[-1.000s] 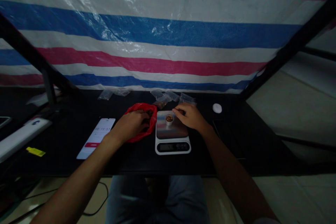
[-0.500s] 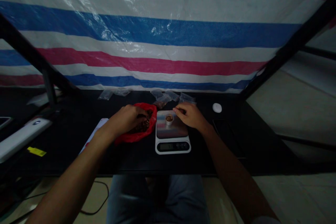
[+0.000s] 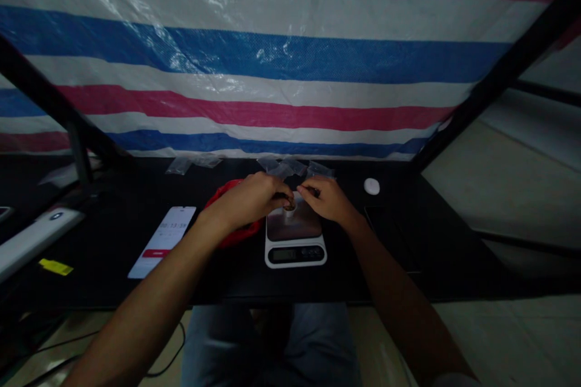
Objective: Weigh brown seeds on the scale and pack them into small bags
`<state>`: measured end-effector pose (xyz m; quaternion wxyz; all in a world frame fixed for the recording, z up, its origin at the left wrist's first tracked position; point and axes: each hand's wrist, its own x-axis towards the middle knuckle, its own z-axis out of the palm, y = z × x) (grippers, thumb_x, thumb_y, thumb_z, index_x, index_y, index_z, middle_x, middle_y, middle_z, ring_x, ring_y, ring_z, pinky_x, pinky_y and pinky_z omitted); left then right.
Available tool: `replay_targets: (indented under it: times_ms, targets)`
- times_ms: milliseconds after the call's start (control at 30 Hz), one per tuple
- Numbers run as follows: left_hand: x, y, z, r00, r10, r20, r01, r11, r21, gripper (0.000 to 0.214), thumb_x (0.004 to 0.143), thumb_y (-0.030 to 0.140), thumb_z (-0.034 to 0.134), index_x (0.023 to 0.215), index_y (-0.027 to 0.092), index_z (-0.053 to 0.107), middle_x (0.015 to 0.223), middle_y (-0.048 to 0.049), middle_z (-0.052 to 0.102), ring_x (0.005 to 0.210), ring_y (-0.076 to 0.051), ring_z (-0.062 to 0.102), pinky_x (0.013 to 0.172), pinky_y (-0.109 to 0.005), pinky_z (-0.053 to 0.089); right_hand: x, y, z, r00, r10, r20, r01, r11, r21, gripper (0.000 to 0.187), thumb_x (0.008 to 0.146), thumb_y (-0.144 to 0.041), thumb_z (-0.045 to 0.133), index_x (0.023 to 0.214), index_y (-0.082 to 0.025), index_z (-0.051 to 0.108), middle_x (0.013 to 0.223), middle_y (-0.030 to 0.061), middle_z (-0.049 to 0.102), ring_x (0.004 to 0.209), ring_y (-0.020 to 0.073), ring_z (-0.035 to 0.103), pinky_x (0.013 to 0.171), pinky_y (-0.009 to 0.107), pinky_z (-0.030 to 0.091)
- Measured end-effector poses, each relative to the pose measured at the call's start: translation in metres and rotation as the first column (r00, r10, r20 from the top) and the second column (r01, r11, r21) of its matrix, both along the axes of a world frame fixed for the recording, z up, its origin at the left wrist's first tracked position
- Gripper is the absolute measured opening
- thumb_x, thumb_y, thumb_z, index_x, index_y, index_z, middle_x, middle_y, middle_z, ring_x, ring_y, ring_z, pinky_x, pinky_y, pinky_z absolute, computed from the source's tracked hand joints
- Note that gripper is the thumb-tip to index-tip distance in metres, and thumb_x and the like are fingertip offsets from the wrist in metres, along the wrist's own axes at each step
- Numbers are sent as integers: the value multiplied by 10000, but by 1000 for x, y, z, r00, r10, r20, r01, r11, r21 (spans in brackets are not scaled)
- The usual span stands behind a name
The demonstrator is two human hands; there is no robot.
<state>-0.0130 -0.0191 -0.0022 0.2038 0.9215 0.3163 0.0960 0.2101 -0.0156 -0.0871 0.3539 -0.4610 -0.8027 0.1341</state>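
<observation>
From my remote seat, left to right: a smartphone [image 3: 161, 240] lies screen-up at 8 o'clock from the digital kitchen scale [image 3: 295, 256], and a red plastic bag [image 3: 233, 231] bunches at 9 o'clock beneath the left hand [image 3: 247, 196], within easy reach. That hand's fingertips [image 3: 276, 196] close narrowly over a small white cup [image 3: 289, 210] on the scale's platform, though I cannot tell if they pinch anything. The right hand [image 3: 329, 199] arches in from 3 o'clock, its hold equally unclear, keeping the cup between both hands, with clear plastic bags [image 3: 281, 167] at 12 o'clock and a white disc [image 3: 371, 186] at 2 o'clock.
</observation>
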Motion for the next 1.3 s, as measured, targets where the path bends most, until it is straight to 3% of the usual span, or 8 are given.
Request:
replay_targets:
  times_ms: [233,533,900,1300]
  targets:
    - [3,1,-6,999,-19,-30,19,1000,9,239,966,173,573,1025,238,796,1013,-26,796,954,-207,734,843,-278,493,-3,-6,5,979,103,-174,-125,985,-122,139,893,-183,583,835,-175,709,765,22,706,659,135,573,618,266,402]
    - [2,4,-10,1000,16,-19,-15,1000,3,190,938,200,623,1037,245,779,1031,-38,795,973,-222,734,847,-284,497,-5,-8,5,961,146,-235,-208,941,-266,101,811,-153,647,888,-180,707,799,16,717,688,137,599,634,262,435]
    - [1,4,-12,996,80,45,-78,997,-27,199,906,196,675,1078,221,772,1047,-36,797,944,-206,737,829,-280,504,-5,-9,9,940,187,-285,-266,925,-272,122,844,-240,697,941,-175,731,821,23,717,693,136,595,636,267,449]
    - [-4,8,-15,992,113,53,-108,989,-97,161,879,252,689,1007,207,776,973,-34,798,886,-212,735,782,-272,502,-5,-7,6,939,156,-305,-255,913,-317,112,853,-262,677,868,-164,729,825,43,738,737,155,647,675,269,479]
